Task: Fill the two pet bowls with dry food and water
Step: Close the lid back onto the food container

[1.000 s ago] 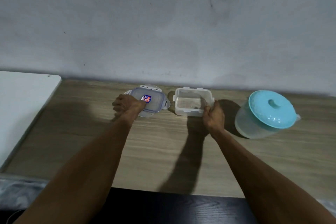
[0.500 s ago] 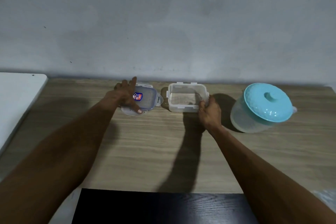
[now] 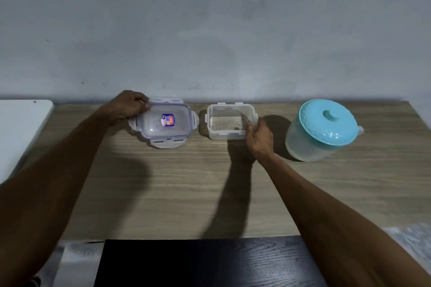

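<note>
Left hand [image 3: 130, 106] shifted to lid [image 3: 178, 113] corner — right fingers [image 3: 251, 127] grip container [image 3: 227, 134] rim.

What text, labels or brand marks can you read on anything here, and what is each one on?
sticker on the lidded container: blue, red and white print, too small and blurred to read.
open container: no text visible.
teal-lidded jug: no text visible.
wooden table: no text visible.
</note>
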Available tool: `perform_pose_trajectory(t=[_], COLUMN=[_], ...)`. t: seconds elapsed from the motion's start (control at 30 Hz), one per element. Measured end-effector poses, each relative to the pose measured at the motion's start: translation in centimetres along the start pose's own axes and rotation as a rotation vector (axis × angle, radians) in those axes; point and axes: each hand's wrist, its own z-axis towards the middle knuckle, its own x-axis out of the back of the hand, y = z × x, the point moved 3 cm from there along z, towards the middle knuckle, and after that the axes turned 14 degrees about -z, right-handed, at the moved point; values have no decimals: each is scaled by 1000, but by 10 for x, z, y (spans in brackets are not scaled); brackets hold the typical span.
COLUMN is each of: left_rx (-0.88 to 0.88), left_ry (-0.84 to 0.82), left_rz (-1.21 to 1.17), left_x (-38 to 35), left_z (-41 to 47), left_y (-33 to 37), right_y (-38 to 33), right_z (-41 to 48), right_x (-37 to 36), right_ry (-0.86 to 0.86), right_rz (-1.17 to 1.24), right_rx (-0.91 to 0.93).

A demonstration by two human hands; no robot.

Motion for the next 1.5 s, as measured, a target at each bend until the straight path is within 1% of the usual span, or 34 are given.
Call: perform_pose_trajectory(t=[0.07, 0.17, 0.27, 0.37, 0.47, 0.57, 0.67, 0.83, 1.0, 1.13, 1.23, 1.3, 1.4, 1.43, 1.5], left_rx=[-30, -14, -45, -65, -81, -68, -42, -40, -111, -133, -106, -65, 49, 83, 127], left_ry=[20, 14, -11, -52, -111, -153, -164, -135, -62, 7, 52, 46, -6, -11, -7], left_rz=[-78, -311, -399, -394, -413, -406, -387, -346, -187, -121, -142, -148, -198, -241, -319], left_x=[15, 28, 17, -20, -66, -107, -136, -156, -158, -155, -154, -153, -153, -154, -156], left_z=[-8, -18, -16, -8, 0, 7, 12, 18, 22, 17, 15, 14, 10, 7, 1], left_y=[11, 32, 58, 79, 92, 99, 100, 96, 90, 89, 84, 78, 66, 62, 55], right_y=[-1, -2, -1, -1, 0, 3, 9, 20, 21, 17, 16, 13, 6, 2, -10], right_z=[-1, -1, -1, -2, -3, -2, -1, 4, 4, 3, 3, 3, 1, -2, -4], right_x=[1, 2, 0, 2, 6, 9, 12, 14, 10, 11, 9, 8, 11, 14, 19], right_ry=[-5, -19, -28, -7, 49, 80, 91, 66, 46, 58, 57, 58, 122, 171, 231], right_rz=[0, 2, 48, 142, 267, 348, 380, 375, 363, 316, 255, 204, -6, -88, -202], right_rx=[-11, -33, -46, -76, -148, -158, -152, -154, -140, -93, -64, -48, -54, -22, 132])
